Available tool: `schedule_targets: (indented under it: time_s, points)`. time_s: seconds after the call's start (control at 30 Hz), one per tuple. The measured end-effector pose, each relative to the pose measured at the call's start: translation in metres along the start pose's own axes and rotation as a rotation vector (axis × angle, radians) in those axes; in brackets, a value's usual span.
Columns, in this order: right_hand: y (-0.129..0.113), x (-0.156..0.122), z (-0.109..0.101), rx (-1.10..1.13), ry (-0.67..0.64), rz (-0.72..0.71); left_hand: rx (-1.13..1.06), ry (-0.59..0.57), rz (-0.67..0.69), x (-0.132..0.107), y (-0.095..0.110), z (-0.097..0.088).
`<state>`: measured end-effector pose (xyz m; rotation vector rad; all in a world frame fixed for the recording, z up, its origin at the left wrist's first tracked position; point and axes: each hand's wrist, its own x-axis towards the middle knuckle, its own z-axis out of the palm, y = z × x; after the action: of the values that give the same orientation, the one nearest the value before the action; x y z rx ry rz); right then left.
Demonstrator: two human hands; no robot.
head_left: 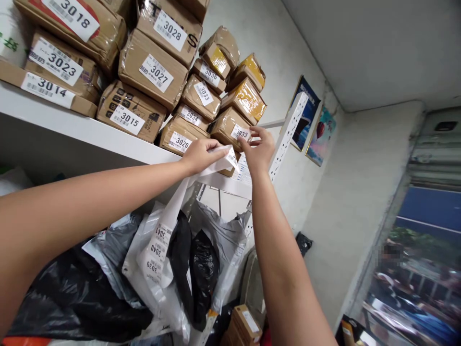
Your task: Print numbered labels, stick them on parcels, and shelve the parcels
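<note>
1. Clock directions are read from the picture's centre. The label (pixel 240 133) numbered 3033 lies just past 12 o'clock, on the face of a brown box (pixel 227 126).
2. Right hand (pixel 262 145), at 2 o'clock: thumb and forefinger stand narrowly apart at the label's edge; whether they pinch or merely press it cannot be told.
3. Left hand (pixel 200 156), toward 10 o'clock: thumb and curled fingers hold the label strip (pixel 173 211), whose tail hangs toward 7 and 8 o'clock.
4. Good technique, in judgement: smooth the label from its middle outward with light, even pressure, so that the box is not pushed back. The strip is best held clear of the box face, lest its folded upper end crease or catch.
5. Materials: the strip is thin, flexible and twisted. The boxes are blocky cardboard with softened edges, some glossy with tape.
6. The shelf (pixel 72 123), from 9 to 12 o'clock, is smooth and white; the upright (pixel 288 129), at 2 o'clock, is perforated. Crumpled, shiny plastic bags (pixel 90 283) fill 8 o'clock.
</note>
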<state>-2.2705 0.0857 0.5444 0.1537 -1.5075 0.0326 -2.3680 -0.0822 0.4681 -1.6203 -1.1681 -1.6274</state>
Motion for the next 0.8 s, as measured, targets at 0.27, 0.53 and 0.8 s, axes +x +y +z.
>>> schedule_targets:
  time_s: [0.27, 0.53, 0.8]
  points:
    - [-0.017, -0.013, -0.018, 0.302, -0.037, 0.119, -0.062, 0.058, 0.009, 0.001, 0.0, 0.009]
    - [-0.045, -0.035, -0.028, 0.738, -0.401, 0.339, -0.157, -0.001, 0.074, 0.007, -0.002, 0.011]
    - [-0.034, -0.03, -0.031, 0.618, -0.463, 0.354, -0.341, 0.015, -0.097, 0.014, -0.004, 0.011]
